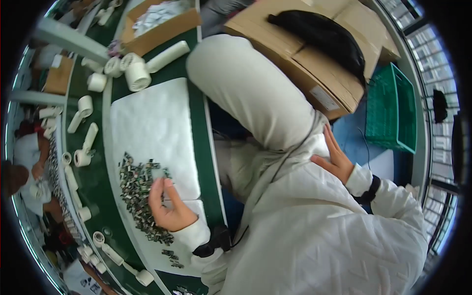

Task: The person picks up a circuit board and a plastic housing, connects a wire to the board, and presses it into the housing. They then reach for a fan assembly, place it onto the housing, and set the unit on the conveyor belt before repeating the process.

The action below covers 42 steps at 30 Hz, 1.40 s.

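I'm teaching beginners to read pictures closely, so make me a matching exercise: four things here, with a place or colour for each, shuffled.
1. left hand
2. right hand
3. small parts
4. crate

A. heaped on a white sheet
B. green
C. at the edge of the heap
D. resting against pale clothing

Pairs: 1-C, 2-D, 3-A, 4-B

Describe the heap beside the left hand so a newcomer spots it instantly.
On the green table, find the white sheets. The heap of small dark parts lies there, beside the left hand, far bigger than the separate cluster lower in view.
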Available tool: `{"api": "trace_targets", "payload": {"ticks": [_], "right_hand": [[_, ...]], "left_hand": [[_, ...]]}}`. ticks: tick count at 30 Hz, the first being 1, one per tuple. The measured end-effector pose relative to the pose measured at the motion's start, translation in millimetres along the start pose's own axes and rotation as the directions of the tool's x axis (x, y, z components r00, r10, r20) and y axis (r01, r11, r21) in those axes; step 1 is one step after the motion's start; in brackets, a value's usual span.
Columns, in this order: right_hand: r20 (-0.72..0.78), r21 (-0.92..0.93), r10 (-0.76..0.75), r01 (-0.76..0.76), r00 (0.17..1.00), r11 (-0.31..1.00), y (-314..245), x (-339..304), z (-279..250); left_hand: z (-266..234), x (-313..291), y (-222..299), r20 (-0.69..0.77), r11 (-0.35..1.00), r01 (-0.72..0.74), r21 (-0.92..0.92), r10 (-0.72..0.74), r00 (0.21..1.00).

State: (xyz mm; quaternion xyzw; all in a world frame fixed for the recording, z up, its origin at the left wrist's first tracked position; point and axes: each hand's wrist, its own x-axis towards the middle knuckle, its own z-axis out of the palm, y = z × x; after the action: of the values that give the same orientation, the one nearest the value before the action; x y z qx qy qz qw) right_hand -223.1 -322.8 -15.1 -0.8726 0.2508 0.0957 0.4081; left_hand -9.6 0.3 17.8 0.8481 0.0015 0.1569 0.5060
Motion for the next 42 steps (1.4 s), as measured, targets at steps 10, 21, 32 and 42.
{"api": "trace_targets", "payload": {"ticks": [10,21,32,42], "right_hand": [[0.056,-0.103,-0.119,0.124,0.991,0.987,56,33,19],[0.884,-0.463,0.283,0.777,0.371,0.427,-147,112,-80],[0.478,-0.621,-0.769,0.783,0.424,0.045,-504,330,94],[0.476,-0.843,-0.617,0.526,0.627,-0.115,-534,465,167]], "left_hand": [[-13,-7,-7,-0.083,0.996,-0.088,0.035,0.09,0.992],[-4,-4,-7,-0.122,0.993,-0.121,-0.002,0.12,0.985],[-4,-5,-19,-0.115,0.978,-0.196,0.068,0.202,0.972],[0,-4,-22,-0.167,0.989,-0.146,0.012,0.146,0.975]]}}
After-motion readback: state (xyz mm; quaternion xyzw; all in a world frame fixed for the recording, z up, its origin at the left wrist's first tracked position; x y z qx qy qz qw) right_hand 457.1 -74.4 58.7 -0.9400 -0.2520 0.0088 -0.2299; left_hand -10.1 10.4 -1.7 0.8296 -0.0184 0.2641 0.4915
